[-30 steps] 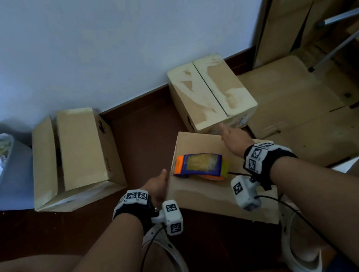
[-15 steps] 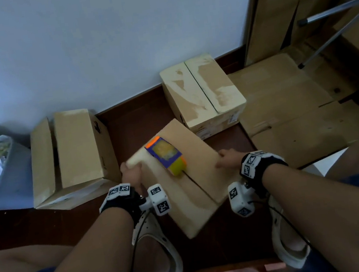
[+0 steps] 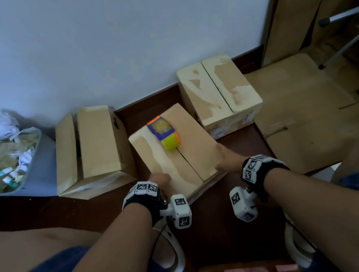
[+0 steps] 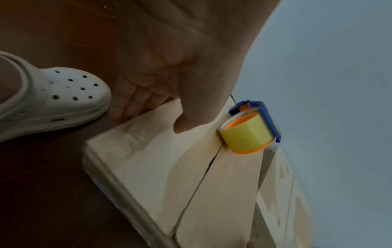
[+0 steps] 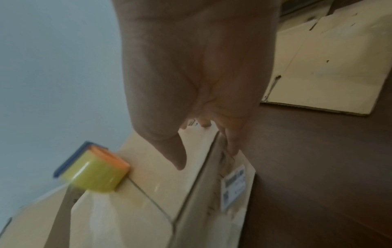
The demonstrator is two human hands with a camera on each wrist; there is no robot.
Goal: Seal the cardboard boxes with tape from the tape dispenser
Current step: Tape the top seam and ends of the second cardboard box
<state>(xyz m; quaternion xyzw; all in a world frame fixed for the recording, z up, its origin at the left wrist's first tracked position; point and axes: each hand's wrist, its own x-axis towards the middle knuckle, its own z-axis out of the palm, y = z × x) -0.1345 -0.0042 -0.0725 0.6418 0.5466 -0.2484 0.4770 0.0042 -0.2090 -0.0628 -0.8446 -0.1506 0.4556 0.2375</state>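
The middle cardboard box (image 3: 190, 155) lies on the dark floor, its open seam running away from me. A tape dispenser (image 3: 163, 133), blue and orange with a yellow roll, rests on the seam's far end. My left hand (image 3: 160, 180) holds the box's near-left corner, thumb (image 4: 191, 120) on top and fingers (image 4: 131, 104) down the side. My right hand (image 3: 228, 161) holds the right edge in the same way, thumb (image 5: 174, 151) on the flap, fingers (image 5: 231, 142) on the side wall. In the wrist views the dispenser (image 4: 248, 132) (image 5: 95, 171) lies just beyond both thumbs.
A second box (image 3: 94, 150) stands to the left and a third box (image 3: 218, 92) at the back right against the wall. Flattened cardboard (image 3: 306, 109) and metal legs (image 3: 348, 42) fill the right. A bin of rubbish (image 3: 35, 167) is far left. My white clogs (image 3: 173, 256) flank the box.
The middle box has been turned on the floor with the dispenser riding on it, so its seam now points toward me. Both hands moved round to its near corners.
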